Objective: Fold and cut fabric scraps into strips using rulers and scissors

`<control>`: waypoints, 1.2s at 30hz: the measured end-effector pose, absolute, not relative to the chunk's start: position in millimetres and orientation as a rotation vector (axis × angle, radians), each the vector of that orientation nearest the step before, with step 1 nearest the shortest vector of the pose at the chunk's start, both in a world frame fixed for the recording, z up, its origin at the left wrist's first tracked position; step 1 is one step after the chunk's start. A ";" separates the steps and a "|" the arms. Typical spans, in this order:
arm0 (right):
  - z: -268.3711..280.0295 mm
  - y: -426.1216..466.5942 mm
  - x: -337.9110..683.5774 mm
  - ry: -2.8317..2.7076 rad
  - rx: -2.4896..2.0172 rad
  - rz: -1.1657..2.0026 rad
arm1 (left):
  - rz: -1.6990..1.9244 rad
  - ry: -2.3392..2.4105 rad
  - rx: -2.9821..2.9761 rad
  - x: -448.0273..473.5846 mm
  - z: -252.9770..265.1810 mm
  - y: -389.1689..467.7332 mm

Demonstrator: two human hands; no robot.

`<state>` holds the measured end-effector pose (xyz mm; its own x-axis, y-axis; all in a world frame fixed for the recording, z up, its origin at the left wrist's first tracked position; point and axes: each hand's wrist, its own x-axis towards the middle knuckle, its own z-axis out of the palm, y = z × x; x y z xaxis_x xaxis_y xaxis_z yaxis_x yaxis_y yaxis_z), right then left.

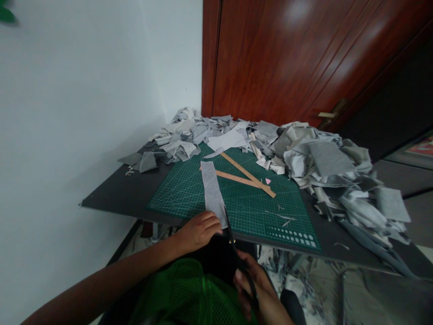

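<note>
A light grey strip of fabric [213, 189] lies lengthwise on the green cutting mat [179, 189], its near end at the table's front edge. My left hand [204, 229] is closed on that near end, fingers curled over it. In my right hand [255, 282] is a pair of black scissors [230, 234], fingers wrapped round the handles. The scissors' blades point away from me along the strip's right edge. Whether the blades are parted is hard to make out. Two wooden rulers [250, 174] lie crossed on the mat beyond the strip.
Heaps of grey and white fabric scraps [328, 158] cover the back and right of the dark table [111, 192]. A small pink piece [268, 181] and thin thread trimmings [284, 216] lie on the mat. A white wall [84, 90] stands left, a wooden door [264, 67] behind. More scraps litter the floor.
</note>
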<state>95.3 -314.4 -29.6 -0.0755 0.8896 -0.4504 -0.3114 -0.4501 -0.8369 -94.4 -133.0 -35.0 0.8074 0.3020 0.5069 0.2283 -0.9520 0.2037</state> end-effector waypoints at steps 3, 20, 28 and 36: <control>-28.9 -316.4 96.4 -0.669 -1.285 1.691 | 0.847 0.396 2.831 -95.4 -35.5 -131.4; -22.3 -311.0 84.2 -0.806 -1.370 1.606 | 0.875 0.375 2.825 -94.3 -31.8 -132.2; -24.5 -310.7 85.5 -0.822 -1.343 1.648 | 1.113 0.748 2.621 -94.5 -25.1 -130.5; -20.1 -312.9 85.8 -0.810 -1.339 1.663 | 0.824 1.085 2.662 -85.0 -24.9 -128.3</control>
<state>85.8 -312.9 -20.1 -0.0850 0.8952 -0.4375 -0.2073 -0.4454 -0.8710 -85.0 -128.3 -24.9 0.5874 0.6839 0.4328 0.6007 -0.7267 0.3332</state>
